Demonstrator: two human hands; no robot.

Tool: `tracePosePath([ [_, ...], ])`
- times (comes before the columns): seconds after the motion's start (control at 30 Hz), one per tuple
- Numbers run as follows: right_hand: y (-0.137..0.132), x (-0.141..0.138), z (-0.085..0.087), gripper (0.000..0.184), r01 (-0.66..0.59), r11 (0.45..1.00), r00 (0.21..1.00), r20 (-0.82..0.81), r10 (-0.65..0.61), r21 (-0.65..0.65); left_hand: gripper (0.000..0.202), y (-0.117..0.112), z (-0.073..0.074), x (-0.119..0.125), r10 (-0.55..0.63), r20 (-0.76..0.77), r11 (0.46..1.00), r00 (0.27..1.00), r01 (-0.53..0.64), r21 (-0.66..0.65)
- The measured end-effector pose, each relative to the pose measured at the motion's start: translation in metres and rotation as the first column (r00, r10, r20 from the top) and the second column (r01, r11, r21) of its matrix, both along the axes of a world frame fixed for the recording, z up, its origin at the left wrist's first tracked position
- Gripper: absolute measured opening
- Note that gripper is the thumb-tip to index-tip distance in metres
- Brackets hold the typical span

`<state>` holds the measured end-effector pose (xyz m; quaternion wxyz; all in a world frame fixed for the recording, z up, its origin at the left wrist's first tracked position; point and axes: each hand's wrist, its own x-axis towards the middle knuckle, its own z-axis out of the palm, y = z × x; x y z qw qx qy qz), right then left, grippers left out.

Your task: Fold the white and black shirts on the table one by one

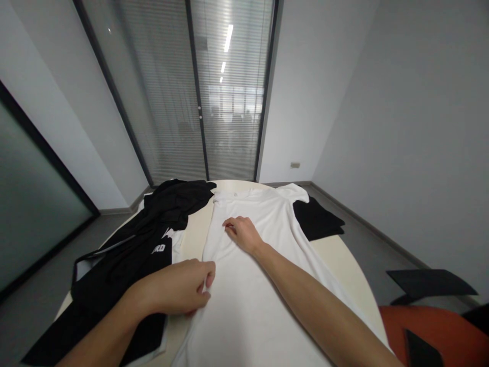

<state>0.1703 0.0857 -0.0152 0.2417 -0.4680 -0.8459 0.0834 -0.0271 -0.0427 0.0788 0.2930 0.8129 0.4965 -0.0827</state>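
A white T-shirt (pixel 263 285) lies spread out lengthwise, its collar at the far end and its body reaching towards me. At its left edge is my left hand (pixel 185 285), the fingers curled and closed on the cloth; the fingertips are partly hidden. Farther up, my right hand (pixel 243 233) reaches across the shirt's chest. Its thumb and fingers are drawn together in a pinch on the fabric left of the middle. The right forearm passes over the shirt's lower part.
Dark garments with white lettering (pixel 133 260) are heaped on the left side of the pale round table (pixel 349 270). A folded black garment (pixel 319 216) lies at the right, partly under the shirt's sleeve. An orange chair (pixel 428 331) stands at the lower right. Glass doors (pixel 233 132) are beyond.
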Motion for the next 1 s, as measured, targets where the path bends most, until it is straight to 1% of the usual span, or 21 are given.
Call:
tracePosePath([
  [0.07,0.000,0.000,0.000,0.021,0.016,1.000,1.000,-0.023,-0.016,0.002,0.023,0.003,0.003,0.002,0.020,0.163,0.993,0.986,-0.001,-0.119],
  [0.13,0.000,0.001,0.000,0.021,0.054,0.999,0.997,-0.052,-0.054,-0.004,0.032,0.006,0.001,0.005,0.023,0.262,0.976,0.965,0.035,-0.214],
  [0.2,0.000,0.002,0.000,0.023,0.085,0.996,0.994,-0.070,-0.086,-0.017,0.039,0.009,-0.002,0.006,-0.004,0.268,0.948,0.963,0.089,-0.307],
  [0.23,0.000,0.002,0.000,0.024,0.091,0.996,0.993,-0.071,-0.092,-0.023,0.042,0.010,-0.005,0.006,-0.030,0.245,0.939,0.969,0.112,-0.326],
  [0.27,0.001,0.002,0.000,0.024,0.090,0.996,0.993,-0.070,-0.091,-0.025,0.043,0.010,-0.007,0.006,-0.063,0.215,0.940,0.975,0.130,-0.314],
  [0.3,0.001,0.002,-0.001,0.025,0.083,0.996,0.994,-0.066,-0.085,-0.023,0.043,0.010,-0.008,0.006,-0.098,0.184,0.951,0.978,0.147,-0.273],
  [0.37,0.001,0.002,-0.002,0.026,0.062,0.998,0.997,-0.051,-0.063,-0.011,0.042,0.009,-0.011,0.007,-0.152,0.143,0.975,0.978,0.172,-0.138],
  [0.43,0.002,0.003,-0.004,0.029,0.041,0.999,0.999,-0.028,-0.040,0.006,0.038,0.007,-0.014,0.009,-0.177,0.119,0.982,0.977,0.183,-0.036],
  [0.47,0.002,0.003,-0.004,0.030,0.029,0.999,0.999,-0.015,-0.029,0.013,0.036,0.006,-0.016,0.010,-0.186,0.105,0.982,0.977,0.189,-0.021],
  [0.57,0.003,0.003,-0.006,0.031,-0.009,1.000,1.000,0.015,0.008,0.030,0.026,0.004,-0.019,0.013,-0.224,0.062,0.974,0.973,0.226,-0.031],
  [0.67,0.003,0.004,-0.006,0.032,-0.044,0.998,0.999,0.015,0.044,0.039,0.019,0.002,-0.018,0.013,-0.238,0.030,0.969,0.971,0.239,-0.057],
  [0.7,0.003,0.004,-0.006,0.032,-0.050,0.998,0.999,0.009,0.049,0.043,0.020,0.001,-0.016,0.013,-0.226,0.014,0.972,0.974,0.226,-0.063],
  [0.77,0.002,0.004,-0.005,0.032,-0.048,0.997,0.999,-0.005,0.049,0.052,0.029,-0.002,-0.013,0.013,-0.175,-0.033,0.983,0.984,0.172,-0.067],
  [0.83,0.002,0.004,-0.005,0.032,-0.045,0.997,0.999,-0.013,0.046,0.057,0.036,-0.006,-0.011,0.013,-0.110,-0.087,0.993,0.990,0.107,-0.039],
  [0.9,0.002,0.004,-0.005,0.031,-0.042,0.998,0.999,-0.014,0.043,0.055,0.032,-0.008,-0.010,0.014,-0.080,-0.126,0.997,0.989,0.081,0.004],
  [1.0,0.003,0.004,-0.006,0.031,-0.036,0.998,0.999,-0.013,0.037,0.048,0.024,-0.009,-0.009,0.013,-0.110,-0.113,0.994,0.987,0.110,-0.005],
])
